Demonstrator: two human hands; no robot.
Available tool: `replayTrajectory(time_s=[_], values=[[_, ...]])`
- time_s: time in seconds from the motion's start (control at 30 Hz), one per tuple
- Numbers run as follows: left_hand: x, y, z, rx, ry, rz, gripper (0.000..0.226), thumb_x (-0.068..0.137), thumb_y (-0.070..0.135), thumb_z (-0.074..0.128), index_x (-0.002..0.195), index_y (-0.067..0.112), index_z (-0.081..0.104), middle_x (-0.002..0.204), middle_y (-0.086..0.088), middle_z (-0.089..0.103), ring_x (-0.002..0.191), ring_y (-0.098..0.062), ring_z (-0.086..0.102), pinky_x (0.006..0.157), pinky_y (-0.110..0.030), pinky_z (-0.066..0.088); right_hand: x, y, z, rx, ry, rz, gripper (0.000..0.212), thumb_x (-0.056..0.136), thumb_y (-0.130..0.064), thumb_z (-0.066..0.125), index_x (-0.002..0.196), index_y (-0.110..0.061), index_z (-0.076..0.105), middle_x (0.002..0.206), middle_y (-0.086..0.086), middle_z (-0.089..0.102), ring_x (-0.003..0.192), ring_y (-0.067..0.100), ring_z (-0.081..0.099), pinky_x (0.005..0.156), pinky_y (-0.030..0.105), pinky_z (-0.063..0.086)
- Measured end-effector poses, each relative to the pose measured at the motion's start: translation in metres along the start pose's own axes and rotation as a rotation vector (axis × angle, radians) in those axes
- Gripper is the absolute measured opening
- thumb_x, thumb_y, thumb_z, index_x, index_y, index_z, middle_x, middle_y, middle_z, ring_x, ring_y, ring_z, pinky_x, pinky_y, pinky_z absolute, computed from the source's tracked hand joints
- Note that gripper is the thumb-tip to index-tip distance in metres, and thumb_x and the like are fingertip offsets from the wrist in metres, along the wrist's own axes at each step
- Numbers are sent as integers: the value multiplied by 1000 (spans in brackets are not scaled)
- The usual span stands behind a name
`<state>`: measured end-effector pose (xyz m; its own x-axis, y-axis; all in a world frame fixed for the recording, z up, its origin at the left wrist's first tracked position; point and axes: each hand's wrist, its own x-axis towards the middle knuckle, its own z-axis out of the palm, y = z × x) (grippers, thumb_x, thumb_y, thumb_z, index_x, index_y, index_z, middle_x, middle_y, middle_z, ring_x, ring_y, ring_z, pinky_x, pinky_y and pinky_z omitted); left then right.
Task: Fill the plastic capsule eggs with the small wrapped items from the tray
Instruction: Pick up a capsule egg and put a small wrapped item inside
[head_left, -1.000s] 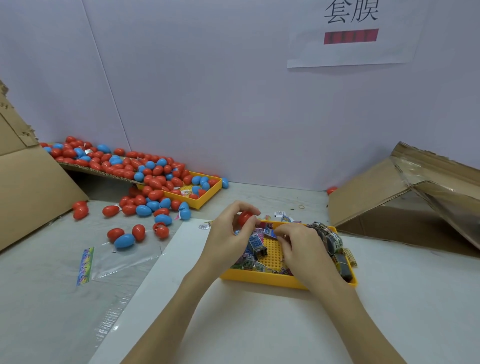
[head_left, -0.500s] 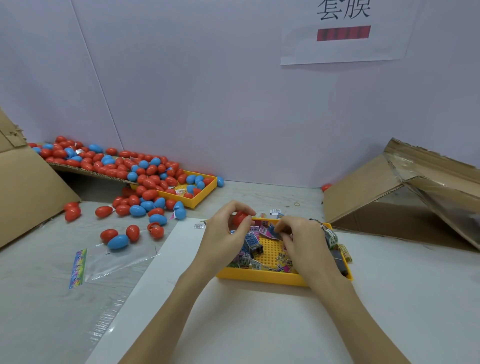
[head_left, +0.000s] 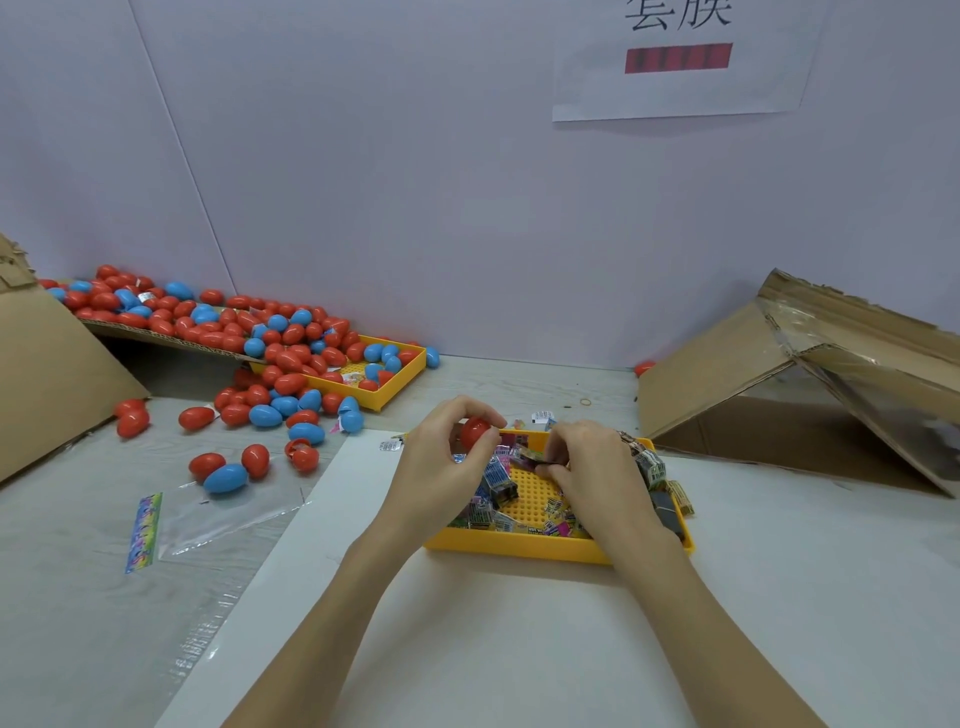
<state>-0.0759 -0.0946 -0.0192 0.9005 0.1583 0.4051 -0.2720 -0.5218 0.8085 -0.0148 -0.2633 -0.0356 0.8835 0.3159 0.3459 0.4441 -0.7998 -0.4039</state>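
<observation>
Left hand (head_left: 441, 467) grips 1 red plastic capsule egg (head_left: 474, 432) above the yellow perforated tray (head_left: 519, 551); right hand (head_left: 597, 467) pinches 1 small wrapped item (head_left: 527, 456) over it; many eggs likely remain unfilled.

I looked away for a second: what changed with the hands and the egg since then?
The right hand now pinches a small wrapped item lifted from the near yellow plastic tray, close to the red plastic capsule egg. The left hand kept gripping that egg above the tray; the tray stayed put.

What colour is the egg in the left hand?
Red. The egg held in the left hand shows clearly in the head view.
</observation>
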Motion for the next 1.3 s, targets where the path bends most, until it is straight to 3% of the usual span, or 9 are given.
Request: replayTrajectory(time_s=[0.27,0.43,0.63,0.73,0.83,0.9,1.03,1.2,1.3], values=[[1,-3,-2,16,6,-4,11,99,13,64,108,18,67,111,2,67,105,-16,65,86,-20,56,-1,1,-2,-29,-61,-21,19,102,-24,61,112,-21,77,110,1,72,101,18,65,91,33,53],[1,-4,-1,47,-9,0,12,99,12,64,107,21,66,111,4,66,105,-14,64,83,-15,55,-7,1,-2,79,125,1,8,94,-27,72,94,-19,72,93,-3,68,87,11,61,81,31,55],[-4,1,0,114,-107,74,37,102,1,43,90,30,62,104,7,55,101,1,55,82,-9,44,-10,-1,-6,259,151,62,22,85,-38,80,83,-18,70,76,-6,67,70,6,61,65,23,52],[-7,-1,7,198,-111,219,3,98,24,66,100,27,66,102,8,53,97,-7,56,78,-12,45,-14,-5,-9,463,170,78,25,85,-41,79,78,-19,73,67,-8,68,63,6,64,60,19,50],[-7,-4,11,303,-111,271,35,83,39,81,109,22,67,105,8,51,99,-9,55,81,-23,53,-16,-7,-11,562,160,118,31,89,-45,74,72,-18,73,61,-6,66,60,7,61,59,19,46],[-7,-1,10,315,-58,302,38,80,38,83,109,18,68,104,7,53,97,-7,55,81,-23,54,-17,-8,-13,604,123,130,37,90,-48,71,67,-19,71,56,-6,64,55,4,58,58,17,44],[-7,1,9,262,-14,356,18,85,22,81,99,13,74,98,2,57,90,-13,58,75,-24,54,-18,-10,-16,679,59,119,41,91,-52,67,66,-20,71,57,-5,65,54,4,58,61,21,47],[-8,4,12,77,23,230,5,94,16,72,91,12,75,92,3,62,88,-12,61,72,-19,50,-17,-11,-21,858,51,229,69,104,-54,37,71,-6,74,61,5,70,51,8,59,53,16,44],[-5,4,7,-140,18,8,6,95,22,70,91,22,76,91,10,67,92,-2,62,72,-14,50,-16,-8,-24,853,94,235,56,103,-50,43,81,-9,74,68,1,72,57,9,64,54,17,49]])
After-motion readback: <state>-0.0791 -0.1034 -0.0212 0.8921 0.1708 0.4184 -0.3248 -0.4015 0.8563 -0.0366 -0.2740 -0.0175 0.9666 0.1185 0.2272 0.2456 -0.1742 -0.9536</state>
